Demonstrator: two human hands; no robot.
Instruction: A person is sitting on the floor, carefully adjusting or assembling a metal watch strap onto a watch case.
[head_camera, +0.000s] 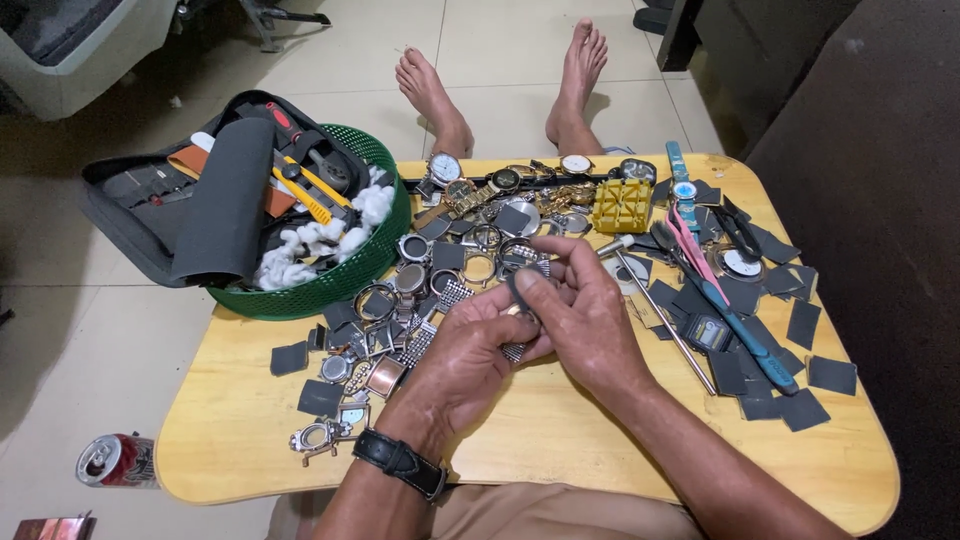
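Observation:
My left hand (470, 350) and my right hand (580, 315) meet over the middle of a small wooden table (560, 440). Together they pinch a small watch part (520, 300), a metal case with a piece of mesh band hanging below it; my fingers hide most of it. My right thumb presses on top of the part. A black-strapped watch sits on my left wrist (400, 462). Just beyond my hands lies a heap of watch cases, rings and bands (440, 270).
A green basket (375, 262) with white cotton, a black tool pouch and a yellow cutter stands at the table's left rear. A yellow block (622, 204), whole watches, a blue-handled tool (745, 335) and dark grey squares lie right. A drink can (115, 460) stands on the floor.

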